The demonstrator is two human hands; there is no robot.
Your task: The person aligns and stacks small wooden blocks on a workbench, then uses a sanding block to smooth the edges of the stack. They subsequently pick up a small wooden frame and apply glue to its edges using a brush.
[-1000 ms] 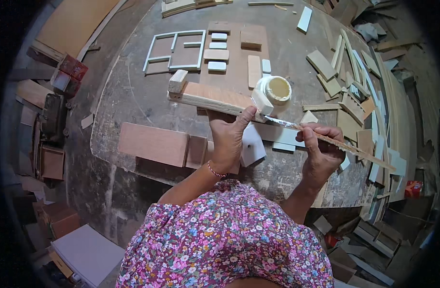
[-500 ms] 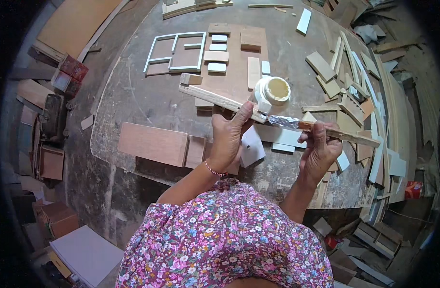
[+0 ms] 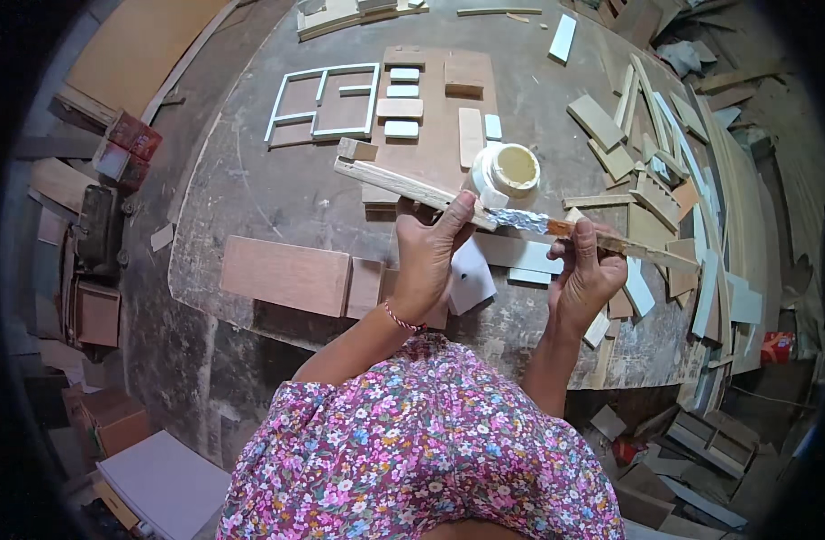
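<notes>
My left hand (image 3: 426, 256) is closed around a pale wooden strip (image 3: 390, 179), its thumb on top. A small wooden block (image 3: 356, 149) sits at the strip's far left end. In my right hand (image 3: 588, 283) is a flat wooden-handled brush (image 3: 520, 221) with silvery foil wrapped round its middle, gripped between thumb and fingers. The brush's left tip meets the strip beside my left thumb; its bristles cannot be made out. Just beyond the strip stands an open white jar (image 3: 482, 173) of cream-coloured paste, probably glue.
A white-edged frame (image 3: 376, 101) and several small white and wooden blocks (image 3: 401, 110) lie on a brown board. Closer to me is a long wooden box-like piece (image 3: 284, 275). Offcuts and strips (image 3: 597, 121) cover the table's right side. Boards and scraps surround the table.
My right hand has moved left with the brush, bringing the foil part closer to my left thumb. My left hand and the strip have hardly moved.
</notes>
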